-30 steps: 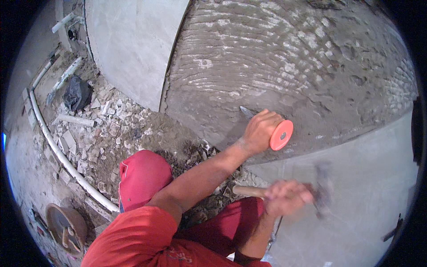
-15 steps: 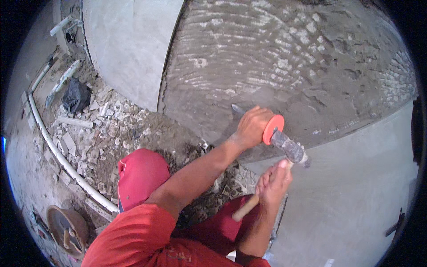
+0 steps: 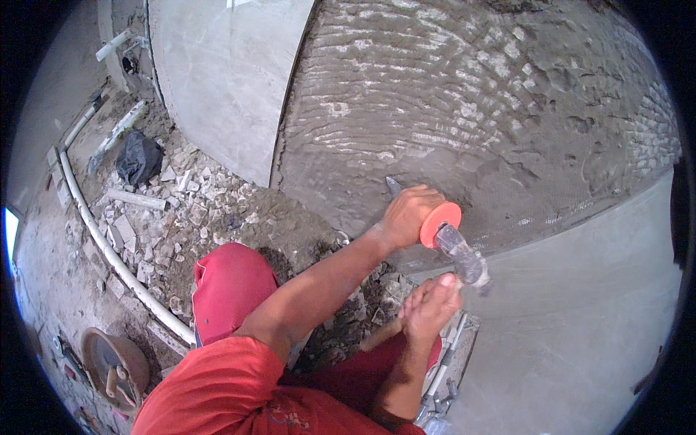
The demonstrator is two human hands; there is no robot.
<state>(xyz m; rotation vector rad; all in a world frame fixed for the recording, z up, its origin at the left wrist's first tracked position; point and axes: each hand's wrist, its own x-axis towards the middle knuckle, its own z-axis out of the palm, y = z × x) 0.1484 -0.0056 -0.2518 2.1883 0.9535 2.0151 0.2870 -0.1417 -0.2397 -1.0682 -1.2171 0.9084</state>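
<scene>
Gripping a chisel (image 3: pixel 392 185) in the left hand (image 3: pixel 413 212), with fingers closed round it just behind an orange guard (image 3: pixel 433 214); held there presumably to steer the tip while shielding the knuckles. Aimed to 11 o'clock of that hand, tip low at the grey mortar (image 3: pixel 406 163); can't tell from this angle whether biting in or just resting. Gripping a hammer (image 3: pixel 465 259) in the right hand (image 3: pixel 429 308), at 6 o'clock from the left, with fingers wrapped round the wooden handle and thumb laid toward the head, likely for aim over power. Lined up with the chisel's butt, inside the guard's ring, apparently touching. Bordered by a pale slab (image 3: pixel 225 80) at 11 o'clock and a grey slab (image 3: pixel 565 312) at 4. Strewn at 9 o'clock with rubble (image 3: pixel 188 206), alongside a curved white pipe (image 3: pixel 109 246). Parked at 8 o'clock, probably to stay out of the swing: a brown bucket (image 3: pixel 92 355) with wooden-handled tools (image 3: pixel 112 380) inside.
</scene>
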